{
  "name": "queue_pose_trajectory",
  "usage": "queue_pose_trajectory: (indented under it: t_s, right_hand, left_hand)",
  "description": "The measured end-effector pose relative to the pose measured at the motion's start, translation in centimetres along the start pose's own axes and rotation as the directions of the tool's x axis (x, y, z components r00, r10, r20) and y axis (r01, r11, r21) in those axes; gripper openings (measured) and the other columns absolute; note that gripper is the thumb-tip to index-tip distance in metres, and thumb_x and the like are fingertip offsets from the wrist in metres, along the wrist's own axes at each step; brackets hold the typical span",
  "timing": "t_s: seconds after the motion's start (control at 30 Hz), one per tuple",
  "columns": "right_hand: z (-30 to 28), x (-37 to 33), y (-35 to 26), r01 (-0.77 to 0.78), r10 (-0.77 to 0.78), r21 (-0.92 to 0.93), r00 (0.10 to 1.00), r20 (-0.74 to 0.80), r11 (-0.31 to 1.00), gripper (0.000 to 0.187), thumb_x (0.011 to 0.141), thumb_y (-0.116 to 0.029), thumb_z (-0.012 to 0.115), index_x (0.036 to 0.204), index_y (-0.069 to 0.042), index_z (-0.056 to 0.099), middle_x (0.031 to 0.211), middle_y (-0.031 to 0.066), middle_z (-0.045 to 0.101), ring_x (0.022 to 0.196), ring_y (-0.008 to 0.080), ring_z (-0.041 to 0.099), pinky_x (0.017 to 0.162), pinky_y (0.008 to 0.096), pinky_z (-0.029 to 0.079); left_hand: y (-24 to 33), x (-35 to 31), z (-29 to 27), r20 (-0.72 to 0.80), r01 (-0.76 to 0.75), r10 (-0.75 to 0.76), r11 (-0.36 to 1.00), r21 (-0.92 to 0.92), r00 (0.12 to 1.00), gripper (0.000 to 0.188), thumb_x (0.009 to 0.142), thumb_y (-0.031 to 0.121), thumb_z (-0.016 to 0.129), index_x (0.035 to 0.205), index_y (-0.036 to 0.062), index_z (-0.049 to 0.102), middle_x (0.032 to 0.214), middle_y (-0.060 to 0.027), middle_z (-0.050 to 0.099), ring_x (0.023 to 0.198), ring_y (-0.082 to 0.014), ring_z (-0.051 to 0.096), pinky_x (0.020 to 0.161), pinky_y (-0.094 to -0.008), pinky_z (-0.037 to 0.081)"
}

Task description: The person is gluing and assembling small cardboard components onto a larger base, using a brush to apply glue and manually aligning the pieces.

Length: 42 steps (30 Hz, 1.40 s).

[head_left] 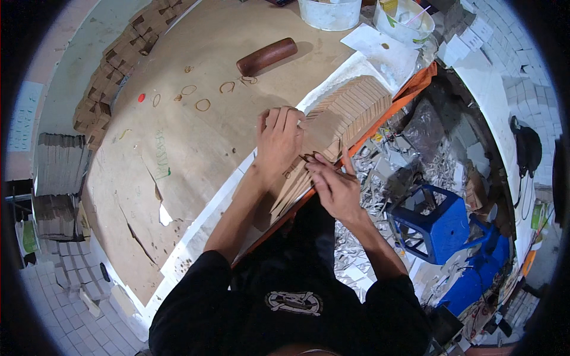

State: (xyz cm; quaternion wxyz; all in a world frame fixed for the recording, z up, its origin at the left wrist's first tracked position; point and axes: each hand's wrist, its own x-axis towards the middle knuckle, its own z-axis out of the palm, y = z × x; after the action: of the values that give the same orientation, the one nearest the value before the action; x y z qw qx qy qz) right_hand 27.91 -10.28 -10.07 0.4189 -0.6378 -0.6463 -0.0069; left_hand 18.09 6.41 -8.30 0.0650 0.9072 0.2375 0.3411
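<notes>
A long row of overlapping flat brown cardboard pieces (350,110) lies fanned along the table's near right edge. Over its left side, my left hand (280,139) is closed, with curled fingers; their tips are hidden, so what they hold cannot be made out. My right hand (335,187) bends its fingers round the edge of several loose brown pieces (291,190) at the near end of the row. These pieces spread apart toward my body. A dark bit shows at the right fingertips, too small to name.
Rubber bands (203,105) and a brown cylinder (267,56) lie on the brown-covered table (196,148). White tubs (330,13) stand at the back. Stacked brown blocks (92,115) line the left edge. Right of the table are paper scraps (371,196) and a blue stool (436,222).
</notes>
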Motion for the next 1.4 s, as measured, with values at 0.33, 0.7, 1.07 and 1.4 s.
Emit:
queue_pose_trajectory:
  t_s: [0.33,0.7,1.07,1.4]
  right_hand:
    - [-0.2,0.5,-1.2,-0.193,0.193,0.081,0.981,0.011,0.978,0.031,0.096,-0.023,0.071,0.121,-0.006,0.061,0.092,0.006,0.077,0.086,0.0231,0.076,0.123,0.0599,0.023]
    - [0.5,0.0,-1.8,0.027,-0.01,-0.269,0.998,0.065,0.963,0.022,0.091,-0.029,0.074,0.109,-0.019,0.072,0.124,-0.0042,0.068,0.131,0.0164,0.05,0.116,0.0582,0.016]
    - [-2.9,2.7,3.3,-0.123,0.072,-0.436,0.989,-0.133,0.891,0.032,0.085,-0.036,0.079,0.113,-0.02,0.078,0.139,-0.0028,0.063,0.133,0.0227,0.048,0.11,0.046,0.022]
    - [-3.6,3.6,3.7,-0.138,0.134,-0.096,0.99,-0.045,0.986,0.025,0.089,-0.038,0.076,0.104,-0.018,0.081,0.121,-0.0065,0.075,0.136,0.0207,0.049,0.113,0.047,0.018]
  left_hand:
    - [0.3,-1.3,-0.6,0.052,0.0,0.001,0.999,-0.032,0.999,0.037,0.076,-0.004,0.061,0.111,0.0061,0.057,0.106,-0.0092,0.061,0.102,-0.0295,0.057,0.095,-0.0445,0.042]
    - [-0.9,1.1,1.1,-0.042,0.014,-0.012,0.998,0.065,0.999,0.035,0.077,0.0,0.064,0.111,0.0098,0.062,0.106,-0.0063,0.061,0.103,-0.0292,0.056,0.092,-0.0449,0.042]
    - [-0.5,1.2,0.4,-0.069,-0.074,0.071,0.997,-0.033,0.995,0.013,0.068,0.011,0.071,0.08,0.0093,0.068,0.088,-0.0037,0.065,0.095,-0.0276,0.058,0.09,-0.0452,0.044]
    - [-0.5,1.3,-0.1,-0.023,-0.012,0.008,0.986,-0.165,1.0,0.018,0.069,0.006,0.061,0.086,0.0073,0.067,0.08,-0.0074,0.062,0.081,-0.028,0.053,0.079,-0.0417,0.043]
